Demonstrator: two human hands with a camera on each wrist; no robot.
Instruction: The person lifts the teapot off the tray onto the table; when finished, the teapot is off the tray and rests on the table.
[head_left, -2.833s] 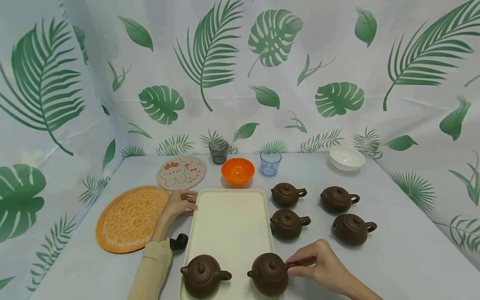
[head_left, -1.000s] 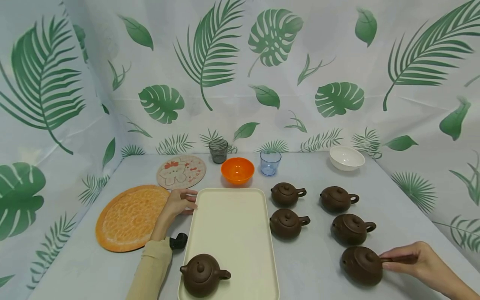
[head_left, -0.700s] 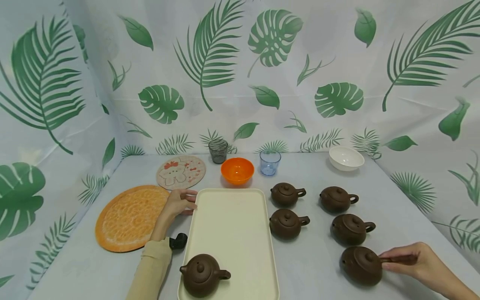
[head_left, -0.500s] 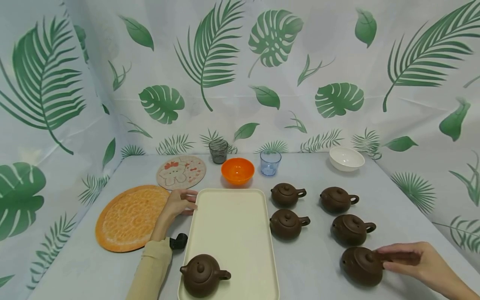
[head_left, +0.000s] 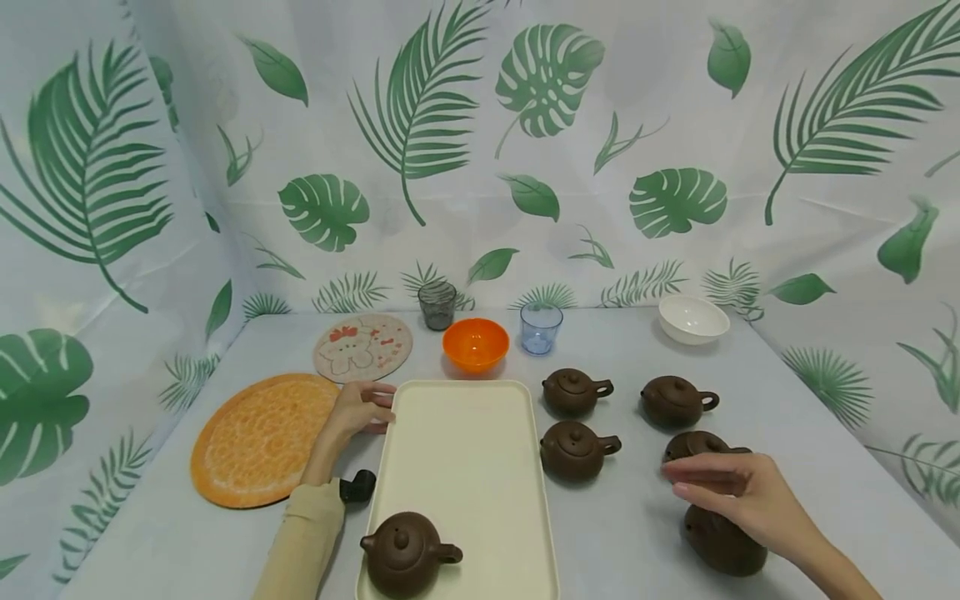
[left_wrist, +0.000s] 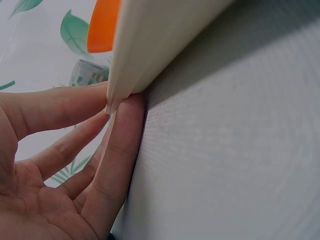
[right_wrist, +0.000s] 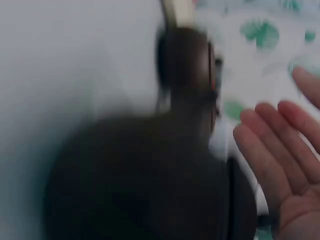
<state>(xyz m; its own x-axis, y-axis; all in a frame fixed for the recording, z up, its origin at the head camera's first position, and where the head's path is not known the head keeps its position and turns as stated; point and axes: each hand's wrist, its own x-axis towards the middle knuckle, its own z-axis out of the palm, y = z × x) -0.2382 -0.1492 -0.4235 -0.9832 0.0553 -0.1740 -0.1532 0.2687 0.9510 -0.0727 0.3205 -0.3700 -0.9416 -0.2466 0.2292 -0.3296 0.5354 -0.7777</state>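
My left hand (head_left: 352, 414) pinches the left rim of a cream rectangular tray (head_left: 468, 467); in the left wrist view the thumb and a finger meet at the edge. A dark brown teapot (head_left: 403, 557) stands on the tray's near left corner, handle to the right. My right hand (head_left: 753, 496) hovers with extended fingers and holds nothing. Below it in the head view is a brown teapot (head_left: 723, 546), its lid and handle hidden. Just behind, another teapot (head_left: 693, 444) is partly covered by the fingers. In the right wrist view a teapot body (right_wrist: 150, 180) looks blurred beside the hand.
More brown teapots, such as one (head_left: 576, 451) right beside the tray, stand on the right. Along the back are a grey glass (head_left: 437, 306), orange bowl (head_left: 476, 346), blue glass (head_left: 540, 329) and white bowl (head_left: 693, 320). An orange round mat (head_left: 262, 442) and a bear-print mat (head_left: 363, 348) lie left.
My right hand carried a teapot from the tray's near right side to the table at right, let go of its handle and moved up and left. The left hand stayed at the tray.
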